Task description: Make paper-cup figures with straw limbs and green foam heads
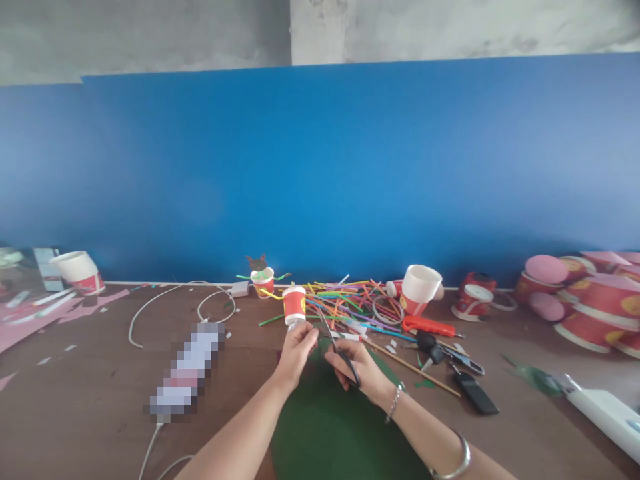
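Observation:
My right hand is closed round the dark handles of a pair of scissors, whose blades point up and to the left. Close beside them, my left hand is closed in a pinch; what its fingers hold is too small to make out. Beneath both hands lies a dark green sheet. Just beyond my left hand is a red and white paper cup with a yellow strip at its side. Behind it stands another cup with green arms and a brown animal-like head.
Many coloured sticks lie beyond my hands. To the right are a white cup, an orange-red cutter, keys and stacked red cups. A blurred-out phone with a white cable lies left, before a blue wall panel.

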`<state>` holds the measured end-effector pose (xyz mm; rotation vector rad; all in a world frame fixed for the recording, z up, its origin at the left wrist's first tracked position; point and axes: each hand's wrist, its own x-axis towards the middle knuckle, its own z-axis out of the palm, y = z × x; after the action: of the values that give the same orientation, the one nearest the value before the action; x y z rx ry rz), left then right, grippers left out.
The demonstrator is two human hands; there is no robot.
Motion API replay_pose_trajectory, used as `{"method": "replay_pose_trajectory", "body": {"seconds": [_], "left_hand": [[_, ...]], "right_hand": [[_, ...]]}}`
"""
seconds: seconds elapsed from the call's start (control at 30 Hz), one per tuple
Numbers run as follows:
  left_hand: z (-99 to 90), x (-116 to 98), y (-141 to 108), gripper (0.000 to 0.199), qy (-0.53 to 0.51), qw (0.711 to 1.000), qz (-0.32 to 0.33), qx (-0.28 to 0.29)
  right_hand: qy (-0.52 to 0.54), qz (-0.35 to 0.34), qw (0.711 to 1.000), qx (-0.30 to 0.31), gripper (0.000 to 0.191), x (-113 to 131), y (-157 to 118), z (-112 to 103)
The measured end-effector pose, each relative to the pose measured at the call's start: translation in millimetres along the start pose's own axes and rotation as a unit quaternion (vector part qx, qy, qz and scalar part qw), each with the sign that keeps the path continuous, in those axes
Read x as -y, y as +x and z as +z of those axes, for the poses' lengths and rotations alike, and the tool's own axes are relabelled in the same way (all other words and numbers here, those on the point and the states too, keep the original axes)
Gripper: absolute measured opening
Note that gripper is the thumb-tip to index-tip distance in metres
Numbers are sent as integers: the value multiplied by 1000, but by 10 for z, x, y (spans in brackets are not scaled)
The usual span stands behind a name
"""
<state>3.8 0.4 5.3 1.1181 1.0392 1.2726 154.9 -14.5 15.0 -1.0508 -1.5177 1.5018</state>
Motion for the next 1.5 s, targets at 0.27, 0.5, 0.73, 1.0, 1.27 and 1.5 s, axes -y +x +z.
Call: {"method": "replay_pose_trajectory", "body": {"seconds": [0.27, 0.5, 0.73, 1.0, 1.27, 1.5], "left_hand": [[21, -45, -18, 37, -19, 1000, -4, -25], [61, -77, -56, 38, -15, 998, -36, 42], [34, -48, -41, 34, -24, 996, -43, 76], [25, -46, -38, 35, -38, 995, -48, 82], [19, -46, -30, 31, -44, 996, -47, 55], [22, -60, -39, 33, -47, 998, -30, 40]], "right_hand": [[5, -9, 1000, -1, 37, -33, 8, 1], [19, -11, 1000, -7, 34, -45, 25, -12], [25, 1, 1000, 2, 35, -63, 14, 2], [18, -12, 1000, 9, 36, -70, 22, -18], [12, -9, 1000, 9, 36, -36, 17, -16], [7, -8, 1000, 6, 35, -14, 13, -5]]}}
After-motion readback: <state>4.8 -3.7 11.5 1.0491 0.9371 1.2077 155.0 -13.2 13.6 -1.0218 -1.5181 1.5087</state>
